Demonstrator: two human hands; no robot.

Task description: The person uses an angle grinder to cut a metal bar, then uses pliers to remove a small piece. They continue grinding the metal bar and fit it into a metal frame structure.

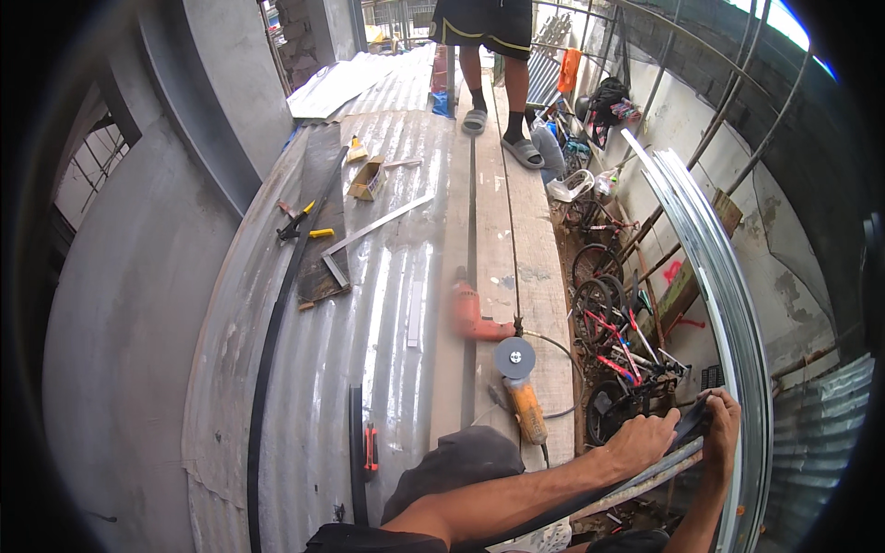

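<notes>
A dark strip (689, 425), slanting down behind the left forearm, is held near its upper end beside silvery metal channels (749, 359). The left hand (643, 437), arm stretched rightward, curls its fingers closed on it; the right hand (722, 426), forearm nearly upright, bends its fingers tightly over the end. An angle grinder (525, 410) (disc uppermost) lies on wooden planks (539, 221) nearby.

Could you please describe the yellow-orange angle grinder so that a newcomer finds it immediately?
Look at the pale wooden planks, right of the grey corrugated metal sheets. At their near end lies the yellow-orange angle grinder, nearer than the red power drill. Unlike that drill, it carries a round, flat grey disc.
</notes>
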